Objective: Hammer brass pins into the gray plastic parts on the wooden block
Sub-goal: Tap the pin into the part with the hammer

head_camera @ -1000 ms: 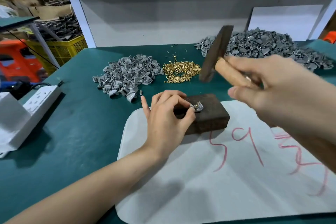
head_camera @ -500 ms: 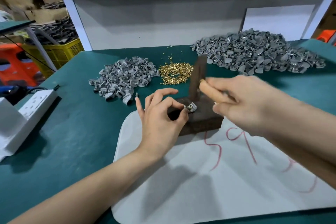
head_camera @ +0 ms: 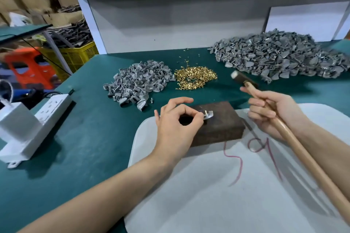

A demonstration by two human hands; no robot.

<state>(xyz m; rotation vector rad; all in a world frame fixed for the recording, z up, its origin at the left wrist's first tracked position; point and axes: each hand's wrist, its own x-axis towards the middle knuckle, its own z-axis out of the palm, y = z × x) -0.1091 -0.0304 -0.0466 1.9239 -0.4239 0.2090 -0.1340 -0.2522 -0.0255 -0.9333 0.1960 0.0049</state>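
A person works at a green tabletop, the left hand pinching a gray plastic part between thumb and forefinger on top of the dark wooden block; the other fingers are lifted and loosely spread. The block sits on the far edge of a white sheet marked with red scrawl, near the middle of the tabletop. The right hand has its fingers curled round the wooden handle of a hammer, just right of the block. The hammer's dark head is clear of the block and tilted away, seen between a heap of brass pins and a large pile of gray parts toward the far right corner. A smaller pile of gray parts lies just left of the pins. A white power strip rests at the left edge. Whether a pin sits in the pinched part cannot be told.
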